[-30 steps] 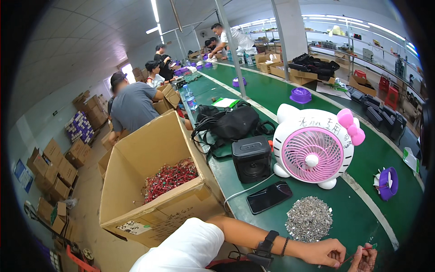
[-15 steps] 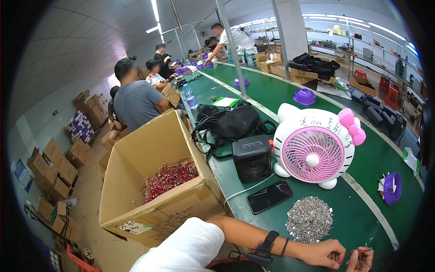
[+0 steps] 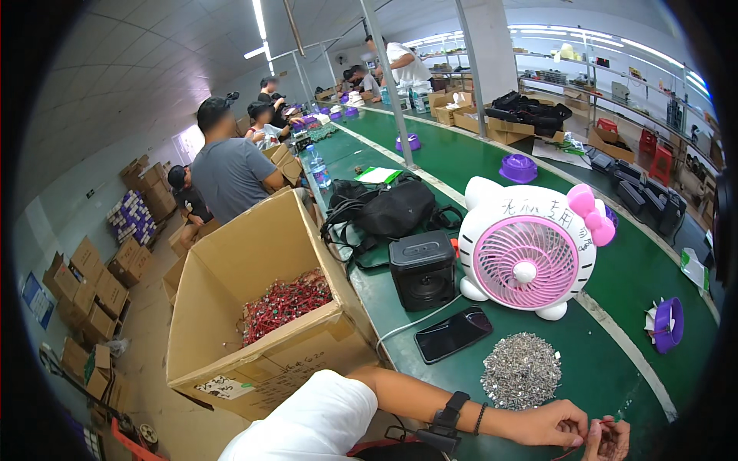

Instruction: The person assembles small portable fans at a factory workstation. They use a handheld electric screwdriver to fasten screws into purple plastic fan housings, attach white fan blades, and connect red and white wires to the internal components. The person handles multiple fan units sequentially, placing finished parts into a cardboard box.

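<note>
One pink-and-white cat-shaped desk fan (image 3: 534, 257), one black cube speaker (image 3: 422, 269), one black smartphone (image 3: 453, 334) lying flat, one heap of small silvery metal parts (image 3: 522, 369) — and three purple plastic bowls (image 3: 518, 167) along the green table (image 3: 477, 161). One large open cardboard box (image 3: 254, 253) holds red-wired pieces.

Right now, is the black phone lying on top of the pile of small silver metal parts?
No. The black phone lies flat on the green table, apart from the pile of small silver metal parts, which sits to its right.

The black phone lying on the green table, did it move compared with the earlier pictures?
No. The flat black phone lies in the same spot, between the black cube speaker and the grey pile of small metal parts.
</note>
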Available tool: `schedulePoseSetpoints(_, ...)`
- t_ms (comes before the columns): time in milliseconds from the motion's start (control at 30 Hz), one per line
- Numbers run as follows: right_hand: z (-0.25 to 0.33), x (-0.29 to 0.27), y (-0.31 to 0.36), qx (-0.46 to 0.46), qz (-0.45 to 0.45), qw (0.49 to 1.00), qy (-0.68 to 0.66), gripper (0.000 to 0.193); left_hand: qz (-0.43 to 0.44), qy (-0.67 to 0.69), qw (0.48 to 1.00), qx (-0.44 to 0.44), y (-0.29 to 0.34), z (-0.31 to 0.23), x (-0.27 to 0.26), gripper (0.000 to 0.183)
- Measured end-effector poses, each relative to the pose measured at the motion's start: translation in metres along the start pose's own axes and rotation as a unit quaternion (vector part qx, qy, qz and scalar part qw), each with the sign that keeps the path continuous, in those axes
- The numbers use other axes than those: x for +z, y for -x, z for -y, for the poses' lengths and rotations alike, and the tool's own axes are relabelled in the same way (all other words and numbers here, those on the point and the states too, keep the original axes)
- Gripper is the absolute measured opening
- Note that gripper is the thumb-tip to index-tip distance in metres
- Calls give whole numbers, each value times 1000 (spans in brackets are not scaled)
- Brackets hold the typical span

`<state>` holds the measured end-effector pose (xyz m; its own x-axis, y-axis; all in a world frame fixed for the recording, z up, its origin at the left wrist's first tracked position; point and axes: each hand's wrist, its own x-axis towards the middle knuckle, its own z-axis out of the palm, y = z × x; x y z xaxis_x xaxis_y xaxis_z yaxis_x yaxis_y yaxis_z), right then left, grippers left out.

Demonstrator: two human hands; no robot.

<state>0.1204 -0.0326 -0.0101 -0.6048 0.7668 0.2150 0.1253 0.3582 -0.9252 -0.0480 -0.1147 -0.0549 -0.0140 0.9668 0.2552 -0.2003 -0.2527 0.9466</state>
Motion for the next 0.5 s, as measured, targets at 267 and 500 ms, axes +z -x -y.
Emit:
schedulePoseSetpoints(267, -2, -5, 1, 6, 22, 1000, -21, 19, 24, 37, 999, 30, -1, 1, 1, 20)
schedulePoseSetpoints(500, 6, 1, -1, 29, -30, 995, -89, 18, 22, 47, 999, -4, 1, -7, 5, 18)
